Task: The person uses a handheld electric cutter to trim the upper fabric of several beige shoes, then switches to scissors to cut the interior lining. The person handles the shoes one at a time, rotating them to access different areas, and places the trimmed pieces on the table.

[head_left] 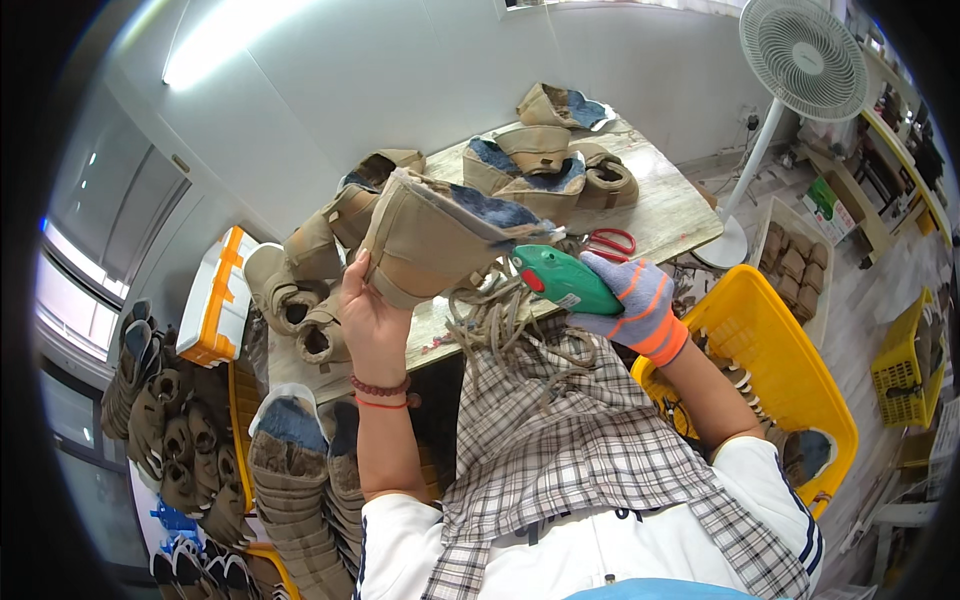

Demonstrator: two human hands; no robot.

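My left hand, bare with bracelets at the wrist, grips a tan shoe upper by its near side and holds it above the table. Fluffy lining and a blue inner patch show along its top edge. In a grey and orange striped glove, my right hand is closed around a green handheld power tool with a red button. The tool's front end is at the upper's right edge; whether it touches the lining I cannot tell. A bundle of tan laces lies below the tool, over my checked apron.
Red-handled scissors and more shoe uppers lie on the pale table. A yellow basket of shoe parts stands at my right, a white fan beyond. Stacked uppers and an orange-white case are at left.
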